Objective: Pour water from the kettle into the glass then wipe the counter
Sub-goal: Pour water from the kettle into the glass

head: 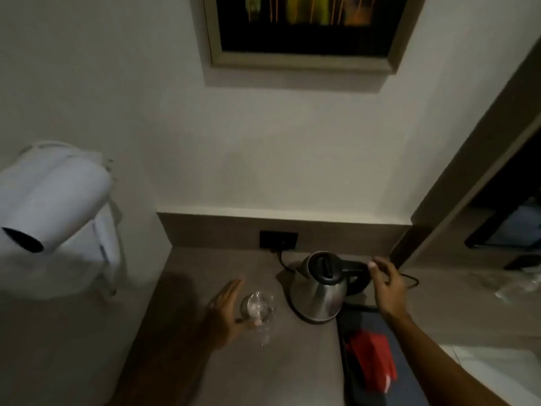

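Note:
A steel kettle [317, 291] with a black lid and black handle stands upright on the grey counter [205, 265], its cord running to a wall socket. My right hand [388, 284] hovers just right of the handle, fingers apart and curled, holding nothing. A clear glass [259, 307] stands left of the kettle. My left hand [227, 309] is beside the glass on its left, fingers spread, the thumb at the glass's near side; whether it touches is unclear.
A dark tray [351, 370] with a red packet [371, 356] lies at the counter's near right. White cloth items [55, 218] hang at the left. A black socket [278, 240] sits in the backsplash, a framed picture [304, 30] above.

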`<state>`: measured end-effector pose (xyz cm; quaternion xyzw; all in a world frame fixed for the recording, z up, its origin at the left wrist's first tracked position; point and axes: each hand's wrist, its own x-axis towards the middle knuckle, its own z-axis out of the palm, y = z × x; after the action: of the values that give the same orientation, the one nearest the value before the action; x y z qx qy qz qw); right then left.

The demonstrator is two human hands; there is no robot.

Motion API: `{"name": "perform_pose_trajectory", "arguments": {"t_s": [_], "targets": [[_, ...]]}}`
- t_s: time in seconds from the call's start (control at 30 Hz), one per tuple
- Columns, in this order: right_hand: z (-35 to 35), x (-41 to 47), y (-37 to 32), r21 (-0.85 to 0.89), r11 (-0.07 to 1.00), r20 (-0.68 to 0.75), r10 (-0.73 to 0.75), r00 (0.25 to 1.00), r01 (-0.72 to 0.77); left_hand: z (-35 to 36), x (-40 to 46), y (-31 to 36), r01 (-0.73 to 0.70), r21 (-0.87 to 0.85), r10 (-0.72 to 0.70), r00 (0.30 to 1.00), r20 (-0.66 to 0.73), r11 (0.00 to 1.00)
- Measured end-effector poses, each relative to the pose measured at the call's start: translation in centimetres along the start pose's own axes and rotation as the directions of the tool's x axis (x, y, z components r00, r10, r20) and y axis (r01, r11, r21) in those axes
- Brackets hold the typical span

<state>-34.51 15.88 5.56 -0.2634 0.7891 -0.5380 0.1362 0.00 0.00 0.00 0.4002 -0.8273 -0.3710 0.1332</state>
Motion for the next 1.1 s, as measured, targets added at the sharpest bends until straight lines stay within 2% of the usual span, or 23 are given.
{"name": "perform_pose_trajectory", "arguments": {"t_s": [0.1,0.17,0.23,0.33,0.4,0.57,0.67,0.8,0.97,1.1], "targets": [[1.0,1.8,1.1,-0.006,0.998,0.095,0.057,0.994,-0.056,2.2,0.9,-2.3,0.058,-0.145,-0.053,0.998,0.041,0.988],[2.0,2.6,1.6,-0.031,0.995,0.136,0.095,0.986,-0.091,3.3,1.7,-3.4,0.043,-0.195,-0.025,0.995,0.094,0.98],[2.8,3.0,2.4,-0.001,0.994,0.11,0.112,0.987,-0.113,3.6,2.5,-3.5,0.056,-0.146,-0.035,0.989,0.142,0.988],[3.7,3.9,3.0,0.106,0.976,0.048,0.184,0.982,-0.189,3.6,3.8,-3.6,0.029,0.028,-0.032,0.989,0.146,0.999],[4.2,4.2,3.3,0.123,0.972,0.029,0.196,0.98,-0.198,3.8,4.2,-3.8,0.017,0.048,-0.025,0.985,0.171,0.999],[5.3,3.6,2.3,0.172,0.979,-0.032,0.113,0.993,-0.106,4.2,4.4,-4.5,-0.014,0.025,0.01,0.985,0.171,1.0],[5.8,3.0,0.0,0.095,0.994,-0.009,0.063,0.998,-0.062,4.0,4.6,-4.9,-0.049,0.034,0.042,0.98,0.192,0.998],[6.3,2.3,-3.4,-0.07,0.993,0.11,-0.082,0.991,0.09,3.7,4.8,-5.4,-0.088,0.07,0.071,0.975,0.213,0.994],[6.7,1.5,-5.7,-0.212,0.926,0.245,-0.259,0.934,0.313,3.6,4.9,-5.6,-0.103,0.103,0.082,0.978,0.192,0.989],[7.0,1.2,-7.8,-0.316,0.81,0.314,-0.402,0.86,0.494,3.8,4.8,-6.0,-0.139,0.067,0.126,0.978,0.164,0.988]]}}
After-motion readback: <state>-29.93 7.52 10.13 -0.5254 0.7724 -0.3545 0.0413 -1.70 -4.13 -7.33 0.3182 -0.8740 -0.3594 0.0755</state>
